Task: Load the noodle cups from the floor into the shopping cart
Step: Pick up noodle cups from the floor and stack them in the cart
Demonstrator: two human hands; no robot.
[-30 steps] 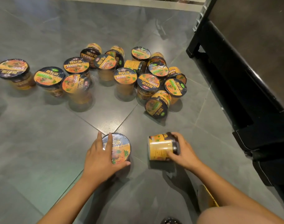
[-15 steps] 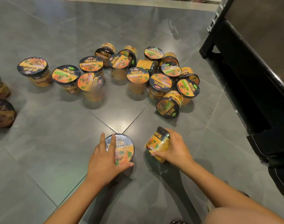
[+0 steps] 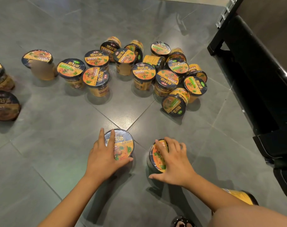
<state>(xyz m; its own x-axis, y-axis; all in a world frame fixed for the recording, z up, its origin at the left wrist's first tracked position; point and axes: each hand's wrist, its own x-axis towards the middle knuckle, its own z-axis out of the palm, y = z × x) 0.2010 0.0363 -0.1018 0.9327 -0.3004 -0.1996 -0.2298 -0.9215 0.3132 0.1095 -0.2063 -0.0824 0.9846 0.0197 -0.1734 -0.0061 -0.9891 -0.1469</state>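
Note:
Two noodle cups with orange-and-black lids stand upright on the grey tiled floor just in front of me. My left hand (image 3: 105, 158) lies over the lid of the left cup (image 3: 124, 144), fingers across the top and thumb hooked round its near rim. My right hand (image 3: 173, 164) covers the right cup (image 3: 156, 157), fingers curled over its far rim. Several more noodle cups (image 3: 144, 74) sit clustered farther out; most are upright and a few lie on their sides. I cannot make out a shopping cart for certain.
A black structure (image 3: 254, 66) with a metal grid (image 3: 225, 13) at its top fills the right side. Two darker cups (image 3: 3, 105) stand at the left edge. Another yellow cup (image 3: 240, 195) lies behind my right forearm, near my knee.
My right hand has turned its cup from lying on its side to standing upright and now covers the lid. My left hand has stayed on its cup. The view has shifted left.

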